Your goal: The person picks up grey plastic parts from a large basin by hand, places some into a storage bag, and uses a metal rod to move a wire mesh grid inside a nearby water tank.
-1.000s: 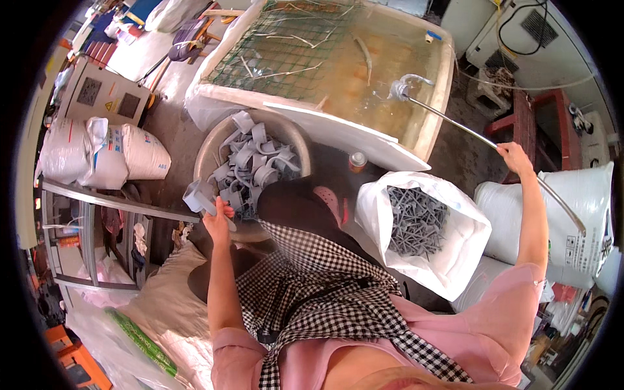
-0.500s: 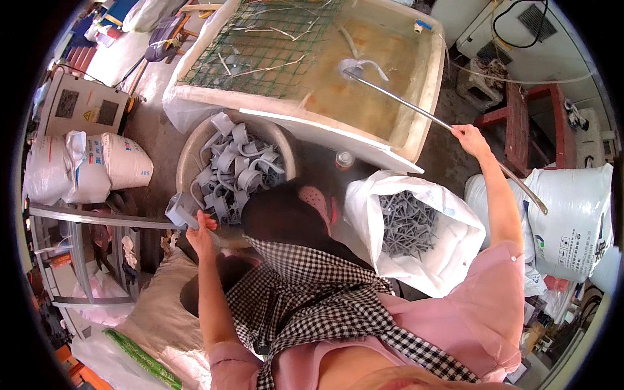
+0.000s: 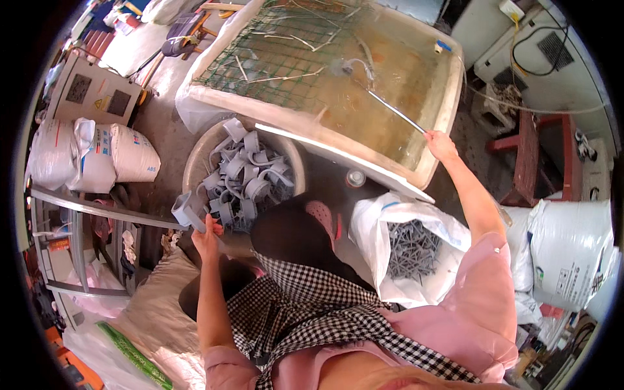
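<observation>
My left hand (image 3: 207, 238) is closed round a curved grey plastic part (image 3: 186, 210) at the left edge of a round basin (image 3: 190, 166). Similar grey plastic parts (image 3: 250, 179) fill that basin in a heap. In my right hand (image 3: 442, 147) is a long metal rod (image 3: 398, 114), gripped at the right wall of a large white tub (image 3: 452, 107) of cloudy water. The rod slants down into the water, where its tip is hard to make out. Close to that end lies a grey plastic piece (image 3: 354, 65), partly under the surface.
An open white sack (image 3: 367, 227) of small grey plastic pieces (image 3: 416, 250) stands by my legs. Green netting (image 3: 279, 52) with pale sticks covers the tub's left part. A can (image 3: 355, 177) stands beside the tub. Full sacks (image 3: 569, 240) sit at right, a metal frame (image 3: 104, 207) at left.
My right hand has moved left toward the tub with the rod, whose end reaches under the water. The grey piece there sits lower. My left hand keeps its part; the view has shifted slightly.
</observation>
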Motion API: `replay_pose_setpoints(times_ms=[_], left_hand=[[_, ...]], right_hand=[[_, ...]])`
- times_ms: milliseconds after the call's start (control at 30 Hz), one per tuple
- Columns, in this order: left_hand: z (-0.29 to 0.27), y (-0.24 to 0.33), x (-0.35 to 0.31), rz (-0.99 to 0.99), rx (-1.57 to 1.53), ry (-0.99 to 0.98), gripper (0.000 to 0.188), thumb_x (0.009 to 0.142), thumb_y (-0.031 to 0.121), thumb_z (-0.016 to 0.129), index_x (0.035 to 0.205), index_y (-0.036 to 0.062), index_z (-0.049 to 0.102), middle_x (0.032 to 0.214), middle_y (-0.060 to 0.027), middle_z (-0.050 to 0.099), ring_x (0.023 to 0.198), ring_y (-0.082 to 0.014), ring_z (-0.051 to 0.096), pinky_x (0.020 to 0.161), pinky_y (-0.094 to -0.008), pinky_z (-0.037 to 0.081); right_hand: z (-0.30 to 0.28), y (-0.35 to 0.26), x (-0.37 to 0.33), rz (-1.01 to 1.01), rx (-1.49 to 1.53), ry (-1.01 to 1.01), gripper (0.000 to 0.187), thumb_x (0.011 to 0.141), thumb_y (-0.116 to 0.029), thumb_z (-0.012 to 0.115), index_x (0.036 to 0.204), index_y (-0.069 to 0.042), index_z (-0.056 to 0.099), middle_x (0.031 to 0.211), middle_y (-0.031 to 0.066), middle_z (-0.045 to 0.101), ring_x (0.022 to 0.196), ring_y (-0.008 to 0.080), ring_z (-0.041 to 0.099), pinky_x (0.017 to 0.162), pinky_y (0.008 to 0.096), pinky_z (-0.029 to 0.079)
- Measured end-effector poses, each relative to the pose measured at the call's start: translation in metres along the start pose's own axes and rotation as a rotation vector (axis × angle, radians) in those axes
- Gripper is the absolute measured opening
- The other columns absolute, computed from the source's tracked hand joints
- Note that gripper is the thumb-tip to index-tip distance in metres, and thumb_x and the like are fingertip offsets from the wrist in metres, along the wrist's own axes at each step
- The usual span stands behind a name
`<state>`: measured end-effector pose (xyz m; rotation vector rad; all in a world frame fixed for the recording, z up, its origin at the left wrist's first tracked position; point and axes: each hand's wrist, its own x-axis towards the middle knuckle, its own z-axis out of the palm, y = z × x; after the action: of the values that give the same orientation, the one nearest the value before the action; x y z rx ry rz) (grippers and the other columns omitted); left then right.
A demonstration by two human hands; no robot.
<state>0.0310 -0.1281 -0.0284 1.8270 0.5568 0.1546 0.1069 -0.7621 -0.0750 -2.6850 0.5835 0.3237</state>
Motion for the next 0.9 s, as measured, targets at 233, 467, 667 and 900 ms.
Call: replay_pose_setpoints(times_ms=[233,467,667,900], left_hand=[[-0.014,-0.012,0.005,-0.075,-0.036,0.122,0.029,0.086,0.027,0.062,0.076,-0.0005,0.059,0.058,-0.0047,0.057,0.048,-0.0107,0.05,0.046,-0.0229,0.041],[0.0,-0.012,0.01,-0.096,0.0,0.084,0.032,0.086,0.029,0.062,0.077,-0.0022,0.06,0.057,-0.0051,0.057,0.048,-0.0111,0.051,0.047,-0.0225,0.039],[-0.008,-0.008,0.008,-0.087,-0.005,0.064,0.032,0.087,0.029,0.061,0.079,-0.0023,0.06,0.059,-0.0059,0.058,0.049,-0.0115,0.053,0.048,-0.0226,0.042],[0.0,-0.009,-0.004,-0.07,-0.015,0.032,0.033,0.088,0.028,0.059,0.078,-0.0031,0.061,0.06,-0.0063,0.058,0.051,-0.0122,0.054,0.049,-0.025,0.042]], right_hand=[[0.04,-0.053,0.082,-0.13,0.014,-0.002,0.032,0.09,-0.034,0.045,0.113,-0.018,0.06,0.103,0.0159,0.062,0.098,0.0353,0.057,0.084,0.0437,0.045],[0.068,-0.099,0.135,-0.273,0.003,0.008,0.032,0.09,-0.035,0.045,0.114,-0.02,0.059,0.105,0.0144,0.061,0.099,0.0342,0.056,0.086,0.0442,0.045],[0.037,-0.061,0.121,-0.338,-0.015,-0.036,0.031,0.088,-0.036,0.049,0.112,-0.019,0.061,0.105,0.0138,0.061,0.098,0.0327,0.057,0.084,0.0404,0.046],[-0.003,-0.01,0.061,-0.369,-0.017,-0.037,0.029,0.088,-0.033,0.051,0.109,-0.018,0.063,0.1,0.014,0.063,0.095,0.0328,0.059,0.082,0.039,0.047]])
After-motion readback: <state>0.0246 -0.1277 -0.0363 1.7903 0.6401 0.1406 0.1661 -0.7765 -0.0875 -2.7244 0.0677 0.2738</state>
